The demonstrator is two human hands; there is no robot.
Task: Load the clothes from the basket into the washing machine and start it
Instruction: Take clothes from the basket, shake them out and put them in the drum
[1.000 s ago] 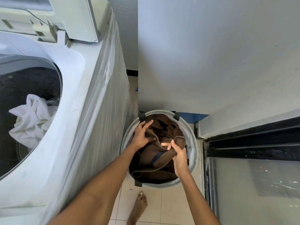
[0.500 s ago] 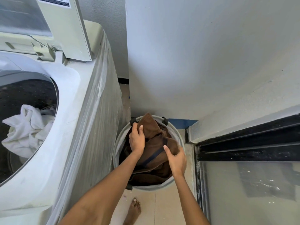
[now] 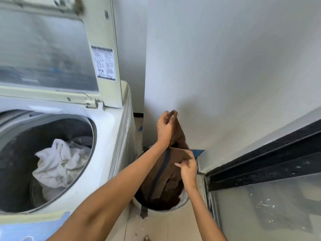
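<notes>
Left hand [image 3: 164,129]: raised above the basket, fingers curled round the top edge of the brown garment [image 3: 175,164], holding it up against the wall [image 3: 225,66].
Right hand [image 3: 188,168]: lower and nearer the person, pinching a fold of the same garment between thumb and fingers.
Brown garment: stretched upright between the two hands, its lower part still down inside the basket; a dark stripe [image 3: 160,173] runs down its length.
Basket [image 3: 182,203]: round, pale rim, on the floor [image 3: 165,226] in the gap between the washer and the wall corner; a dark strap hangs at its near edge.
Washer [image 3: 107,140]: top-loader at the left, just beside the basket.
Lid [image 3: 52,53]: standing open, with a printed sticker [image 3: 104,64] on its right edge.
Drum [image 3: 20,153]: holds crumpled white laundry [image 3: 59,162].
Right side: a dark door frame [image 3: 260,160] with a glass panel [image 3: 269,211] below it.
</notes>
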